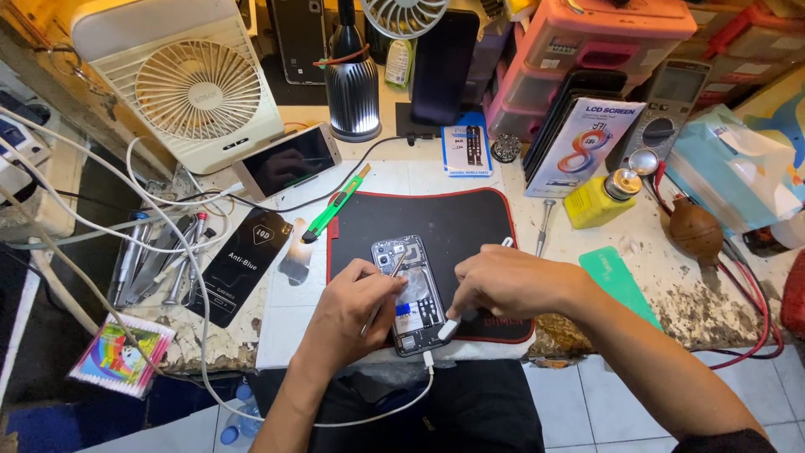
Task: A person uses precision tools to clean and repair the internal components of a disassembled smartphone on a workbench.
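Left hand (348,306) nearest, fingers (375,270) closed around thin metal tool (383,292) over opened phone (409,294). Right hand (503,281) beside, fingers pinching white tool (450,327) against phone, on black mat (436,220).

You get bright, even light from above on the surface (369,180), with only soft, short shadows under your hands. A glare patch sits on the far phone screen (288,159). The wide lens bends the edges; the corners soften slightly.

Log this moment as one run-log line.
left hand: holds thin metal tool on opened phone | right hand: holds white tool at phone's edge | phone: on black mat, cable plugged in
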